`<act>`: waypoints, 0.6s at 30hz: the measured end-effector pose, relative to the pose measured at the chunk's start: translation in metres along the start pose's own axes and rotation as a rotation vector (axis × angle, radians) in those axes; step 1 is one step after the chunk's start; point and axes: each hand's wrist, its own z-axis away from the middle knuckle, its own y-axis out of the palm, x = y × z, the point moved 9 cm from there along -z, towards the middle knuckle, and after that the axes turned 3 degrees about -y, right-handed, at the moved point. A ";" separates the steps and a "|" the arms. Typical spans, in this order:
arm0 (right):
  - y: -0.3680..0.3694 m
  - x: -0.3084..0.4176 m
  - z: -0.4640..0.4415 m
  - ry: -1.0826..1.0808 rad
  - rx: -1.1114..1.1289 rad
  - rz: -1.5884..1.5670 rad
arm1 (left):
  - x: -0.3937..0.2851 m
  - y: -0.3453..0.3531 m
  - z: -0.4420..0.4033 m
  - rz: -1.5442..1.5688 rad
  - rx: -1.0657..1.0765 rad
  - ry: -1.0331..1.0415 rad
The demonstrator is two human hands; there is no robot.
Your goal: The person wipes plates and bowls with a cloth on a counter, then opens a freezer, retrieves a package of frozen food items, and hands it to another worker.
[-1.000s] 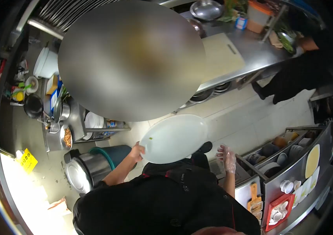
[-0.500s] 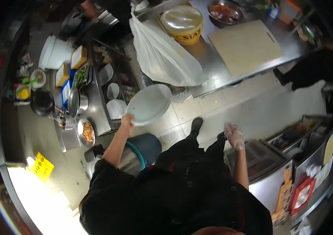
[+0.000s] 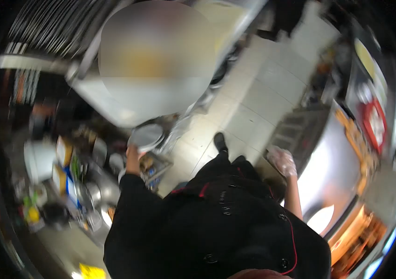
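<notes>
My left hand (image 3: pixel 133 152) grips the rim of a round, whitish plastic bowl (image 3: pixel 147 137), holding it out ahead of my body on the left. The bowl is tilted, and whether anything lies in it cannot be made out. In a clear thin disposable glove, my right hand (image 3: pixel 282 161) hangs loosely beside the steel counter (image 3: pixel 321 162) on the right. Its fingers are slightly bent and apart, and nothing shows in them.
A steel worktable (image 3: pixel 128 109) stands ahead, its upper part blurred out. Shelves with pots, cartons and a white bucket (image 3: pixel 40 160) are at left. Pale floor tiles (image 3: pixel 249 111) run between the counters. An orange wooden rack (image 3: pixel 354 149) and a red-framed item (image 3: pixel 375 123) hang at right.
My view has swung to the right, so the worktable now lies ahead on the left. The bowl has stayed in my left hand and appears farther away. My right hand is nearer the counter.
</notes>
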 end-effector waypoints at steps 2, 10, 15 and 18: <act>0.009 -0.016 0.011 0.088 0.096 -0.022 | 0.020 0.005 0.020 -0.034 0.205 -0.002; 0.050 -0.057 0.056 -0.068 0.059 -0.305 | 0.118 -0.002 0.109 -0.520 0.612 -0.343; 0.105 -0.102 0.084 -0.047 0.008 -0.554 | 0.163 0.053 0.147 -0.899 0.822 -0.512; 0.136 -0.118 0.104 -0.131 -0.080 -1.048 | 0.184 0.108 0.159 -1.114 0.943 -0.589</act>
